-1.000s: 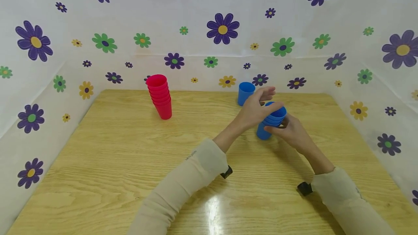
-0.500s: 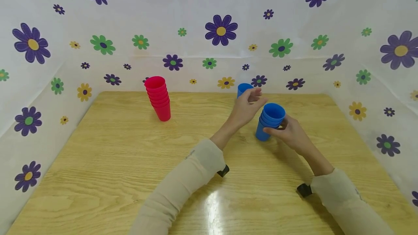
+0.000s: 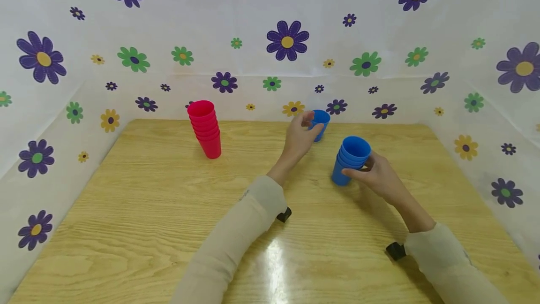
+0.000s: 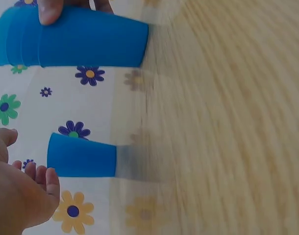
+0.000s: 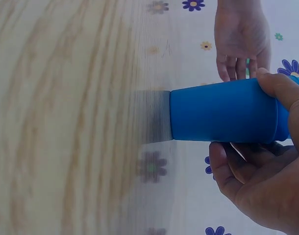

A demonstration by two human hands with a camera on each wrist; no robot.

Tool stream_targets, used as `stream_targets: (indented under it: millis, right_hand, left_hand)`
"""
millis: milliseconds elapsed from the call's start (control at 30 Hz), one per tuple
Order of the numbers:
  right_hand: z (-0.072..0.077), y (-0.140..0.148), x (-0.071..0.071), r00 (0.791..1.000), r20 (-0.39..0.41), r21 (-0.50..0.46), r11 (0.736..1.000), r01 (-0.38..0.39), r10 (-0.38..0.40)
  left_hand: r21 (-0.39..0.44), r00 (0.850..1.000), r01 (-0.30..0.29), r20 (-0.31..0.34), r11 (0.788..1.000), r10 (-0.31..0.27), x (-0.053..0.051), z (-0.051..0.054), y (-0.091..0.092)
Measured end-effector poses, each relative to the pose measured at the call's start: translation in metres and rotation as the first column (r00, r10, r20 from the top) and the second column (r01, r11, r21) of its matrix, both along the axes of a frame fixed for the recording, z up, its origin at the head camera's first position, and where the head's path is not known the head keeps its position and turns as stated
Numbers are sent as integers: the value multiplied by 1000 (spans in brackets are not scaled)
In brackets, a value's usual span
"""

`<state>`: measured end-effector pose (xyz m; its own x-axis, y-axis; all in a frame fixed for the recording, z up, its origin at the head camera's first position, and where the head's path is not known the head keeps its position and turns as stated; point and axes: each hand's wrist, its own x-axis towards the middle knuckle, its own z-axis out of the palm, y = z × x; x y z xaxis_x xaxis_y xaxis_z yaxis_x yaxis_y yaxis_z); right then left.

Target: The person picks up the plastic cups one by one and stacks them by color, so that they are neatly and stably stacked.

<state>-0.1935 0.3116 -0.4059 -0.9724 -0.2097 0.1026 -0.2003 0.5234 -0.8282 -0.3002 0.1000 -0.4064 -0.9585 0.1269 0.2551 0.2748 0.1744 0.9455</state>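
Note:
Toward the back of the table stands a single blue cup (image 3: 321, 118), upright. My left hand (image 3: 298, 136) is just left of it, fingers loosely bent and spread from the thumb, holding nothing. The left wrist view shows that hand (image 4: 22, 188) by the rim of the lone cup (image 4: 83, 156). Nearer to me, my right hand (image 3: 377, 177) grips a stack of nested blue cups (image 3: 348, 161), thumb on the near side. In the right wrist view the thumb and fingers of the right hand (image 5: 267, 181) go round the stack (image 5: 223, 112) below its rims.
A tall stack of nested red cups (image 3: 206, 130) stands at the back left of the wooden table (image 3: 139, 210). Flower-patterned white cloth (image 3: 236, 22) rises behind the table and along both sides.
My left hand has moved left, away from over the blue stack to the single blue cup. The right hand stays on the stack, which has barely moved.

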Motion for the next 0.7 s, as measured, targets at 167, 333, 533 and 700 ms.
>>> stream_targets:
  millis: [167,333,533,700]
  right_hand:
    - [0,2,1,1000,-2,5,1000,-4,4]
    - [0,3,3,1000,3,0,1000,5,-5]
    - [1,2,4,1000,5,4,1000,6,-7]
    - [4,-1,4,1000,1,6,1000,3,-3]
  left_hand:
    - [-12,998,-56,12,998,56,-10,-3,-4]
    - [-71,996,-52,65,996,57,-18,-7,-2]
    - [-137,993,-52,97,989,65,-24,-11,2]
    - [-161,989,-52,126,986,72,-31,-13,7]
